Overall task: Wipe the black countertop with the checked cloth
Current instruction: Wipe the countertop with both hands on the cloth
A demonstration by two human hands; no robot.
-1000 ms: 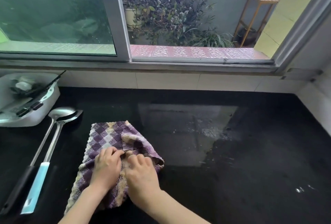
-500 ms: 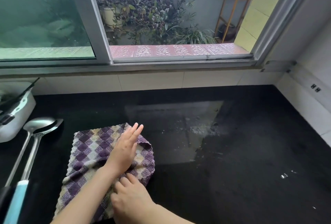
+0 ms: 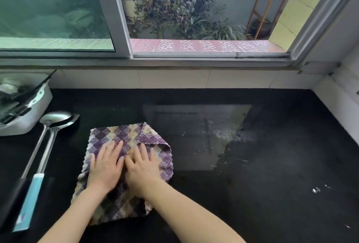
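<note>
**Both hands flat on cloth**

I see a white tub (image 3: 29,118) at far left holding dark utensils, too blurred to tell which. Two ladles (image 3: 48,141) lie just left of the cloth (image 3: 126,138), apart from it. Left hand (image 3: 105,169) and right hand (image 3: 142,167) are spread palm-down, side by side on the cloth, gripping nothing. Cloth lies left of centre on the black tabletop (image 3: 272,165). White specks (image 3: 316,190) sit to the right. Open room runs right to the tiled wall (image 3: 338,110).
</note>
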